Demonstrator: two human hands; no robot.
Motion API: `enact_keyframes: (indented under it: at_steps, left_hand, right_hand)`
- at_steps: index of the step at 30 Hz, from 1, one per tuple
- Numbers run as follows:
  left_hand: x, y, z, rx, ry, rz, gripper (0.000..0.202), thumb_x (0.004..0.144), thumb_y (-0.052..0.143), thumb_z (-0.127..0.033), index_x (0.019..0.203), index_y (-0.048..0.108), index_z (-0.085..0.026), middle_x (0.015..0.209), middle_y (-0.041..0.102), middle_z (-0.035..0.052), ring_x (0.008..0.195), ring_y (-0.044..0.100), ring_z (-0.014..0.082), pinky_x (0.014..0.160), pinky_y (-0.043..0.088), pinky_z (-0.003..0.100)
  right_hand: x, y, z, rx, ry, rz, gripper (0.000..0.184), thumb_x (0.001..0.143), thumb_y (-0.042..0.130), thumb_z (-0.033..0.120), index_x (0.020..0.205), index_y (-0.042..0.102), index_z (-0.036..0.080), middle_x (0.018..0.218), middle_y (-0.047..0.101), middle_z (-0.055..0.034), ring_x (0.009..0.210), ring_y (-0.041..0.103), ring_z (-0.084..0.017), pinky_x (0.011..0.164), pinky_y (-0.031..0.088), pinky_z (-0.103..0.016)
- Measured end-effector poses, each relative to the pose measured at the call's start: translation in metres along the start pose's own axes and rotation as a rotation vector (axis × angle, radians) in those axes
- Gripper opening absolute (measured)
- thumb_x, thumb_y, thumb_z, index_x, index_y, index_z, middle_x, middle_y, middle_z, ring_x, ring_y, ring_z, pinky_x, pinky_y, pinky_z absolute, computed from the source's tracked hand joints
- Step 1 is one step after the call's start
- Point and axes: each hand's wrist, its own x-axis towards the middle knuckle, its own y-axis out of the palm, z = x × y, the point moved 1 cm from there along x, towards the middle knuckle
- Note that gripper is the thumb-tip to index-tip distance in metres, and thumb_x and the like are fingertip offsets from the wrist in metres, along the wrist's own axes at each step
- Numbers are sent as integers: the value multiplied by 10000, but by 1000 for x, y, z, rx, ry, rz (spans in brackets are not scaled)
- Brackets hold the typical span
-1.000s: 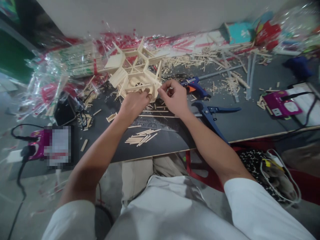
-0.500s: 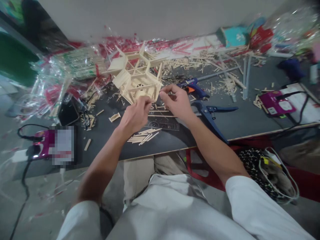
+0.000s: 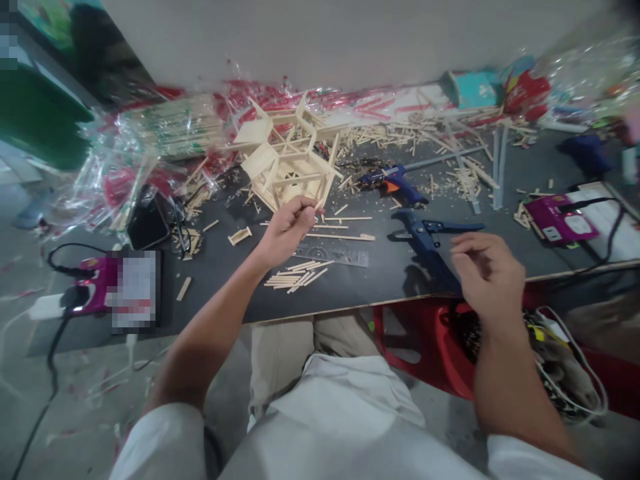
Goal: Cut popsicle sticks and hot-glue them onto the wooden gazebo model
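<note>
My left hand (image 3: 289, 230) is closed in a pinch on a small wooden stick (image 3: 319, 205), just in front of the pale wooden stick model (image 3: 311, 162) with its hexagonal frames. Off to the right, my right hand (image 3: 493, 277) hangs over the table edge with fingers curved and apart, nothing visible in it. Beside it on the table lies a dark blue hand cutter (image 3: 424, 241). A clear plastic ruler (image 3: 345, 256) rests below the model, with a group of short cut sticks (image 3: 299, 275) nearer the edge.
A blue glue gun (image 3: 404, 185) lies right of the model. Wood scraps (image 3: 390, 137) and plastic wrapping (image 3: 120, 147) crowd the back and left. A black phone (image 3: 149, 223), a small wooden piece (image 3: 240, 235) and purple power boxes (image 3: 563, 219) stand around. A red stool (image 3: 445, 340) is below.
My right hand has moved away from the left hand, rightward and down past the cutter. My left hand stays by the model, still pinching. The view has shifted slightly.
</note>
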Motion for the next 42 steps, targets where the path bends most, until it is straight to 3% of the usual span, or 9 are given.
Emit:
enact_keyframes:
  at_steps: [2, 4, 8, 13, 17, 23, 35, 39, 42]
  left_hand:
    - [0, 0, -2, 8, 9, 20, 436, 987, 590, -620, 994, 604, -184, 665, 401, -56, 514, 331, 70, 465, 282, 226]
    - [0, -1, -2, 26, 24, 34, 439, 995, 580, -617, 982, 617, -180, 676, 407, -49, 527, 342, 72, 478, 290, 232]
    - [0, -2, -1, 115, 60, 28, 438, 1017, 548, -602, 975, 640, -176, 683, 431, -34, 575, 380, 89, 517, 318, 242]
    - [-1, -2, 1, 179, 49, 41, 463, 1024, 516, -618, 1002, 647, -174, 679, 457, -27, 588, 402, 101, 543, 343, 250]
    - [-1, -1, 1, 149, 52, 59, 433, 1033, 519, -592, 982, 625, -175, 681, 458, -28, 575, 418, 95, 542, 357, 248]
    - [0, -2, 7, 81, 53, 75, 361, 1044, 543, -536, 960, 583, -187, 722, 515, -7, 615, 481, 94, 552, 391, 242]
    - [-1, 0, 8, 98, 5, 23, 386, 1033, 530, -582, 977, 525, -200, 654, 483, -45, 551, 436, 86, 521, 384, 237]
    - [-2, -3, 13, 257, -12, -123, 409, 1040, 475, -607, 984, 541, -207, 672, 474, -36, 567, 424, 97, 521, 381, 233]
    - [-2, -4, 15, 298, -18, -119, 443, 1049, 444, -608, 957, 577, -196, 659, 468, -29, 557, 411, 99, 515, 370, 236]
  right_hand:
    - [-3, -15, -15, -129, -78, 91, 259, 908, 560, 386, 1096, 633, 223, 1232, 677, -208, 1259, 624, -312, 1084, 514, -459]
    - [-4, -23, -30, -239, -94, 241, 522, 915, 576, 447, 1360, 573, 173, 1481, 546, -240, 1474, 449, -335, 1259, 334, -462]
    - [-1, -24, -52, -364, -50, 528, 851, 925, 561, 516, 1613, 294, 91, 1711, 228, -227, 1620, 178, -333, 1319, 190, -432]
    - [13, -20, -63, -435, -135, 591, 932, 921, 518, 610, 1640, 229, 92, 1748, 102, -201, 1646, -3, -322, 1328, 123, -485]
    - [25, -19, -64, -440, -181, 659, 993, 898, 466, 712, 1653, 211, 119, 1741, 169, -175, 1635, 109, -340, 1324, 179, -496]
    - [36, -16, -54, -517, -216, 588, 1048, 836, 411, 821, 1570, 399, 72, 1566, 445, -249, 1453, 416, -456, 1243, 346, -568]
    - [39, -7, -27, -782, -421, 602, 627, 960, 413, 312, 1446, 473, -80, 1358, 549, -335, 1243, 548, -436, 1065, 481, -536]
    - [37, -3, -8, -888, -295, 587, 535, 940, 486, 260, 1401, 538, -5, 1250, 608, -295, 1105, 618, -417, 927, 539, -507]
    - [38, -3, 5, -815, -178, 632, 496, 929, 495, 227, 1376, 576, 27, 1210, 621, -271, 1098, 641, -404, 946, 531, -482]
